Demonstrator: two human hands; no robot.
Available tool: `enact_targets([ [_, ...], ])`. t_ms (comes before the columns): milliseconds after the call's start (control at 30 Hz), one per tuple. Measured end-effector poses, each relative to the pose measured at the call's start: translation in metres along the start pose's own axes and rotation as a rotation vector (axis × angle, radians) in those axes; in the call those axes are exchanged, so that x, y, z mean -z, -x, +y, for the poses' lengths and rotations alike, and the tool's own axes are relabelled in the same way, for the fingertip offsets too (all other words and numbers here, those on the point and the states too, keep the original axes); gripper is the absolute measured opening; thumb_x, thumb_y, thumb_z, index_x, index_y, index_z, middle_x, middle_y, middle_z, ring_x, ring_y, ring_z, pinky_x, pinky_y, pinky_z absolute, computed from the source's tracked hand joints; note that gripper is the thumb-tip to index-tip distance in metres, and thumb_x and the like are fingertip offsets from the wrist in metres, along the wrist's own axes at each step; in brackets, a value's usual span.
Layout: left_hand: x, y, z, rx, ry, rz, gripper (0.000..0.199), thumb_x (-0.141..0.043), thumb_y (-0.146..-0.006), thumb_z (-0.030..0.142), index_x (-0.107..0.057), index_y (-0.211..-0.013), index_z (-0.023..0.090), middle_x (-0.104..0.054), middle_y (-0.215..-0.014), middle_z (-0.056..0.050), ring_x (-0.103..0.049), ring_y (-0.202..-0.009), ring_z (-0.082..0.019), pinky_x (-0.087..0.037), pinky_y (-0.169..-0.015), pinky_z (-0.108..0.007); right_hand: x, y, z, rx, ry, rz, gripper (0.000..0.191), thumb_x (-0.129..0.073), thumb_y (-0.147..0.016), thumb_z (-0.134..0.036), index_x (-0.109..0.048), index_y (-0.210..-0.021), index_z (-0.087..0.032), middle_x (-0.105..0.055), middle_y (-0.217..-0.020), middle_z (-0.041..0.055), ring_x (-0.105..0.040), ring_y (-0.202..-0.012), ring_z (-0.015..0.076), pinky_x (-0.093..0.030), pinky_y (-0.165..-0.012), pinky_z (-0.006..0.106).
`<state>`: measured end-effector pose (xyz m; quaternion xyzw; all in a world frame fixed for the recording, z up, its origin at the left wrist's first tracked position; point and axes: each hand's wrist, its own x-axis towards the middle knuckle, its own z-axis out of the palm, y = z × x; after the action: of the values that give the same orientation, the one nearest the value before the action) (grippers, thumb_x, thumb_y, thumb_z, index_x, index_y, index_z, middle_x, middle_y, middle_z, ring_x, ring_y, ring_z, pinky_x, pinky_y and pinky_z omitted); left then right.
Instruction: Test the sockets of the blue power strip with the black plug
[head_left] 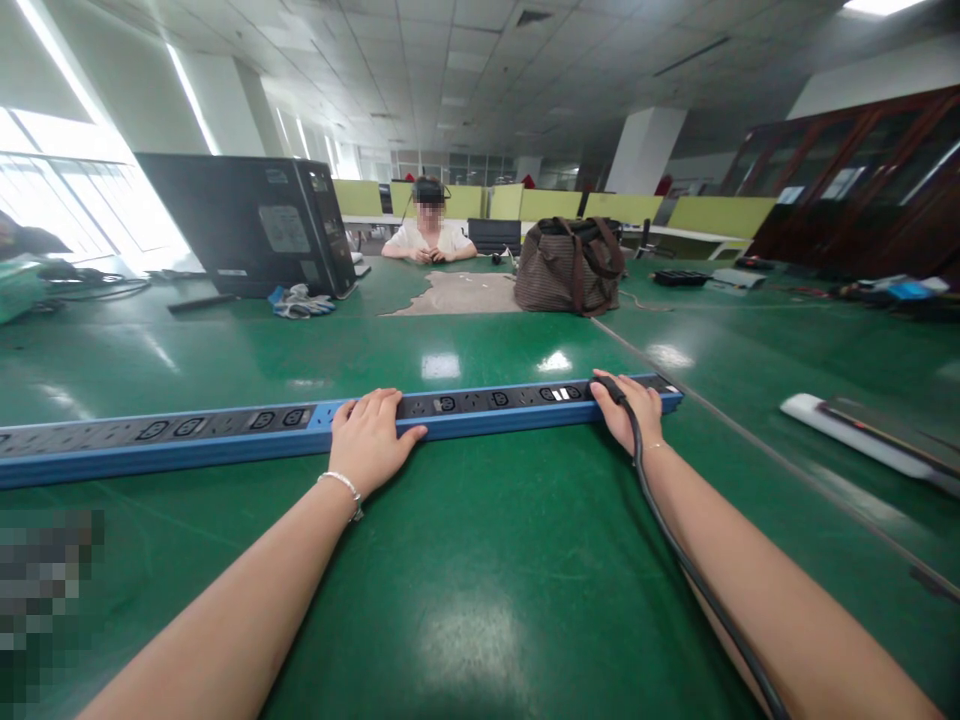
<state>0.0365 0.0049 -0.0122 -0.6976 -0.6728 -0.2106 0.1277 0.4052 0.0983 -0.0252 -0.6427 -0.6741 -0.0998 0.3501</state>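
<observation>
Holding black plug (610,387) in curled right grip (628,412), resting half-open left grip (369,438) on power strip (480,417), facing bag (551,270) and computer case (247,225) beyond.

Blue socket strip (225,436) running off-frame beyond left hand (369,438); right hand (628,412) partly hiding plug (610,390); cable (670,540) leaving frame below.

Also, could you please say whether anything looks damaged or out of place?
Yes: left of the bag, a beige patch with a ragged edge breaks the green tabletop, as if its covering were torn.

Green table (480,560), power strip (480,416), 1 bag (551,268)
</observation>
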Motion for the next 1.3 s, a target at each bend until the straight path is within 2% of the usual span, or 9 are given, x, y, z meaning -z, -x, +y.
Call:
enact_targets([
  [167,0.002,0.0,0.001,-0.001,-0.005,-0.007,0.053,-0.046,-0.08,0.052,-0.05,-0.12,0.018,-0.055,-0.127,-0.011,-0.046,-0.12,-0.026,-0.026,-0.103,-0.046,0.008,-0.003,-0.002,0.116,-0.026,0.141,0.039,-0.046,-0.08,-0.044,-0.065,-0.102,-0.017,-0.067,-0.097,0.0108,-0.058,-0.093,0.0252,-0.041,-0.087,0.039],
  [300,0.001,0.0,0.001,0.003,-0.006,-0.008,0.052,-0.046,-0.08,0.052,-0.05,-0.12,0.018,-0.055,-0.127,-0.011,-0.046,-0.12,-0.026,-0.026,-0.103,-0.046,0.013,-0.003,-0.007,0.079,-0.061,0.118,0.034,-0.044,-0.081,-0.04,-0.065,-0.097,-0.019,-0.068,-0.09,0.0086,-0.061,-0.083,0.0239,-0.045,-0.077,0.035],
  [533,0.002,0.0,0.001,0.006,-0.003,-0.013,0.052,-0.046,-0.08,0.052,-0.05,-0.121,0.02,-0.055,-0.128,-0.012,-0.046,-0.121,-0.027,-0.026,-0.102,-0.047,0.015,-0.005,-0.011,0.011,-0.104,0.059,0.031,-0.045,-0.079,-0.041,-0.064,-0.093,-0.021,-0.069,-0.084,0.0063,-0.062,-0.076,0.023,-0.047,-0.07,0.032],
  [733,0.003,0.0,0.001,0.002,-0.012,-0.02,0.052,-0.046,-0.081,0.051,-0.05,-0.121,0.018,-0.054,-0.129,-0.012,-0.046,-0.121,-0.026,-0.027,-0.102,-0.046,0.019,-0.003,-0.009,0.09,-0.061,-0.018,0.032,-0.043,-0.082,-0.039,-0.063,-0.099,-0.021,-0.069,-0.088,0.008,-0.063,-0.078,0.0236,-0.045,-0.07,0.032],
  [900,0.003,0.0,0.001,-0.002,-0.02,-0.01,0.053,-0.046,-0.081,0.051,-0.05,-0.12,0.016,-0.055,-0.128,-0.012,-0.046,-0.121,-0.027,-0.028,-0.102,-0.046,0.013,-0.001,-0.012,-0.03,-0.048,0.029,0.032,-0.041,-0.083,-0.04,-0.061,-0.1,-0.022,-0.069,-0.085,0.0072,-0.063,-0.079,0.024,-0.044,-0.067,0.031],
  [1033,0.002,0.0,0.001,0.004,-0.019,-0.01,0.052,-0.046,-0.081,0.051,-0.05,-0.12,0.017,-0.054,-0.128,-0.012,-0.045,-0.121,-0.026,-0.027,-0.102,-0.046,0.013,0.0,-0.013,-0.021,-0.063,0.005,0.031,-0.042,-0.082,-0.041,-0.061,-0.101,-0.024,-0.068,-0.084,0.0059,-0.063,-0.078,0.0242,-0.044,-0.065,0.031],
  [1200,0.002,0.0,0.001,-0.002,-0.015,-0.013,0.052,-0.045,-0.081,0.052,-0.049,-0.12,0.018,-0.054,-0.128,-0.012,-0.046,-0.121,-0.025,-0.027,-0.102,-0.045,0.012,-0.002,-0.011,-0.106,-0.114,0.013,0.032,-0.043,-0.08,-0.042,-0.06,-0.101,-0.024,-0.067,-0.077,0.0049,-0.061,-0.072,0.0239,-0.044,-0.063,0.032],
  [1300,0.002,0.0,0.001,0.001,-0.011,-0.013,0.052,-0.045,-0.081,0.051,-0.049,-0.121,0.018,-0.054,-0.128,-0.012,-0.046,-0.121,-0.026,-0.027,-0.102,-0.046,0.009,-0.002,-0.009,-0.065,-0.211,0.054,0.032,-0.043,-0.08,-0.043,-0.06,-0.098,-0.022,-0.067,-0.082,0.0053,-0.061,-0.075,0.023,-0.045,-0.069,0.033],
])
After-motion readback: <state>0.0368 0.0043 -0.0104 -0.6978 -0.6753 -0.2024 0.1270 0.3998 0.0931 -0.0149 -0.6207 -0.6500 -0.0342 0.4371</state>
